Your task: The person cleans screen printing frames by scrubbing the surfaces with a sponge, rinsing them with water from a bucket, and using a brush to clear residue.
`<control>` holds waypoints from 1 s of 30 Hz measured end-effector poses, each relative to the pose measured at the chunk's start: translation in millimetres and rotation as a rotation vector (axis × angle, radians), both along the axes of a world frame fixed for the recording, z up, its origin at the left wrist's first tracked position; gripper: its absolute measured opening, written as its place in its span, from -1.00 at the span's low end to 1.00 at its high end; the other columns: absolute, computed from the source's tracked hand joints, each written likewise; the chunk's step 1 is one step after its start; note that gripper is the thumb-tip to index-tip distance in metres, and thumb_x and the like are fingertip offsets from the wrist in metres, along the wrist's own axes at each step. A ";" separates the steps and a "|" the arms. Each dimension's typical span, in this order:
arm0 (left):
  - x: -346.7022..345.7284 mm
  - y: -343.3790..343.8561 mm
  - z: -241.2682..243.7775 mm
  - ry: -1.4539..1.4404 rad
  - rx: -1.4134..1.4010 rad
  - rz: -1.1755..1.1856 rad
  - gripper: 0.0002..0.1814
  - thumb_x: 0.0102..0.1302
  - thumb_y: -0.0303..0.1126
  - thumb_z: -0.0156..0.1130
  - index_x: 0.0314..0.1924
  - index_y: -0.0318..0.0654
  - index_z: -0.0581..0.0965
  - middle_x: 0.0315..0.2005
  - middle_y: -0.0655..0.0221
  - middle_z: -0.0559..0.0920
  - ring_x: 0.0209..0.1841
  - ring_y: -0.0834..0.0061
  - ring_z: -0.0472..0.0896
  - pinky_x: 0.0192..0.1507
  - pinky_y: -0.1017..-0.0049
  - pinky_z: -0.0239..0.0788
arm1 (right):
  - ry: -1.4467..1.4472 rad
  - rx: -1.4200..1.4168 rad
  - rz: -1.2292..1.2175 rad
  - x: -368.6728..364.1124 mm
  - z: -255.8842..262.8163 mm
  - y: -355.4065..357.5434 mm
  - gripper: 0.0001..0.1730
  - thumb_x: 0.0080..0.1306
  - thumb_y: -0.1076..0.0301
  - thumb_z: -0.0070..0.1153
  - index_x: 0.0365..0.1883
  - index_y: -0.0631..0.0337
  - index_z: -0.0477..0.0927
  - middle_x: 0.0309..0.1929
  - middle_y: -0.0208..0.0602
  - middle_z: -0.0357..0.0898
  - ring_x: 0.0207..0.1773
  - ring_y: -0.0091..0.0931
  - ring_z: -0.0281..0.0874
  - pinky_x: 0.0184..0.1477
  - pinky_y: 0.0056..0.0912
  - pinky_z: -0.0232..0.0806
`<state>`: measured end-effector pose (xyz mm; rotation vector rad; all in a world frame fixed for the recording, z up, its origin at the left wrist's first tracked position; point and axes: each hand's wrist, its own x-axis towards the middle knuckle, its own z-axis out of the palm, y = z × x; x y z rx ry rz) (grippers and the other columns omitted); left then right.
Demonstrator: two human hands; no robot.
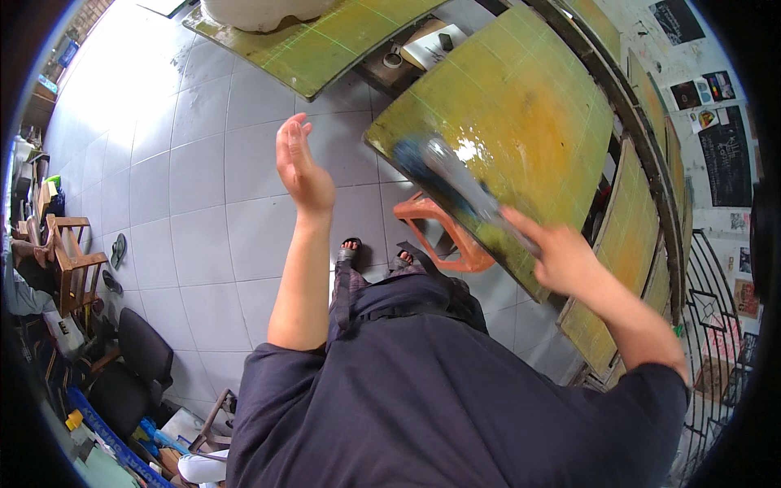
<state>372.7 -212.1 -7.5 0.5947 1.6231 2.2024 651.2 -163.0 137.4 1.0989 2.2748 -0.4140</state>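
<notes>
My right hand [564,256] grips the grey handle of what looks like a scrubbing brush [460,174], its index finger stretched along the handle. Dark blue bristles blur with motion near the lower left edge of a yellow-green board [543,67]. Light grid lines and orange stains mark that board, and a wet patch glints beside the brush. Over the tiled floor, my left hand [302,165] is raised with nothing in it, its fingers loosely bent and the thumb apart.
Below the board's near edge stands an orange plastic stool [448,235]. A second green board [293,58] carries a pale bulky object [265,12]. Tape and a book [433,46] lie between the boards. A curved metal rail [647,122] runs at right; an office chair [143,351] stands at left.
</notes>
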 end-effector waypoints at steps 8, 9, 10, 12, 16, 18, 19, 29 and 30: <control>51.2 -34.4 26.0 0.130 -0.079 0.123 -0.55 0.36 -0.09 -0.21 -0.12 -0.37 0.43 -0.14 0.27 0.45 -0.04 0.38 0.37 0.05 0.43 0.14 | 0.543 0.119 0.211 -76.9 -54.0 57.4 -0.19 -0.12 0.59 -0.06 0.21 -0.02 0.20 -0.35 0.01 0.54 -0.34 -0.14 0.51 -0.25 -0.19 0.39; 62.4 -41.5 25.7 0.127 -0.068 0.161 -0.55 0.36 -0.09 -0.21 -0.12 -0.37 0.43 -0.13 0.26 0.45 -0.05 0.37 0.38 0.04 0.43 0.14 | 0.554 0.107 0.225 -62.8 -58.0 56.8 -0.18 -0.12 0.59 -0.06 0.22 -0.03 0.19 -0.35 0.01 0.53 -0.33 -0.14 0.51 -0.25 -0.19 0.39; 73.8 -48.6 25.9 0.125 -0.056 0.196 -0.54 0.36 -0.08 -0.21 -0.11 -0.37 0.43 -0.13 0.26 0.45 -0.05 0.37 0.38 0.04 0.43 0.14 | 0.565 0.096 0.237 -46.8 -61.0 56.2 -0.18 -0.11 0.59 -0.06 0.23 -0.05 0.18 -0.36 0.02 0.53 -0.33 -0.13 0.51 -0.25 -0.19 0.39; 105.5 -59.2 23.4 0.115 -0.045 0.240 -0.54 0.35 -0.07 -0.20 -0.10 -0.37 0.42 -0.12 0.26 0.45 -0.05 0.37 0.39 0.04 0.42 0.14 | 0.557 0.091 0.182 -1.3 -65.9 47.6 -0.12 -0.15 0.62 -0.11 0.25 -0.11 0.15 -0.38 0.06 0.52 -0.34 -0.10 0.49 -0.26 -0.19 0.36; 176.9 -79.7 6.0 0.088 -0.089 0.225 -0.51 0.34 -0.04 -0.19 -0.09 -0.36 0.42 -0.11 0.26 0.44 -0.04 0.36 0.39 0.06 0.41 0.11 | 0.561 0.204 0.225 117.3 -71.0 32.0 -0.09 -0.14 0.63 -0.09 0.26 -0.16 0.11 -0.38 0.11 0.50 -0.31 -0.07 0.48 -0.23 -0.17 0.36; 206.9 -87.1 -2.7 0.053 -0.114 0.215 -0.51 0.34 -0.03 -0.19 -0.09 -0.36 0.42 -0.11 0.26 0.44 -0.04 0.35 0.39 0.06 0.41 0.11 | 0.553 0.199 0.211 170.4 -66.3 20.4 -0.09 -0.14 0.61 -0.07 0.26 -0.15 0.11 -0.42 0.11 0.50 -0.32 -0.07 0.48 -0.24 -0.15 0.37; 220.8 -90.0 -5.8 0.016 -0.120 0.227 -0.50 0.34 -0.03 -0.20 -0.09 -0.36 0.42 -0.11 0.26 0.45 -0.03 0.35 0.39 0.07 0.40 0.11 | 0.516 0.153 0.156 193.3 -59.2 13.5 -0.09 -0.15 0.62 -0.07 0.26 -0.15 0.11 -0.43 0.11 0.49 -0.33 -0.06 0.47 -0.23 -0.14 0.36; 290.5 -85.4 1.0 0.010 -0.091 0.142 -0.50 0.33 -0.03 -0.18 -0.10 -0.36 0.43 -0.12 0.27 0.46 -0.04 0.35 0.40 0.06 0.40 0.10 | 0.619 0.116 0.129 172.7 -74.3 15.4 -0.15 -0.13 0.64 -0.13 0.22 -0.09 0.20 -0.31 0.14 0.49 -0.28 -0.02 0.45 -0.15 -0.17 0.33; 296.3 -82.4 2.8 0.017 -0.087 0.129 -0.51 0.33 -0.03 -0.17 -0.10 -0.36 0.43 -0.12 0.27 0.46 -0.04 0.35 0.40 0.06 0.40 0.11 | 0.645 0.114 0.131 160.1 -77.9 19.9 -0.15 -0.14 0.63 -0.13 0.23 -0.10 0.19 -0.33 0.15 0.49 -0.29 -0.02 0.44 -0.16 -0.16 0.33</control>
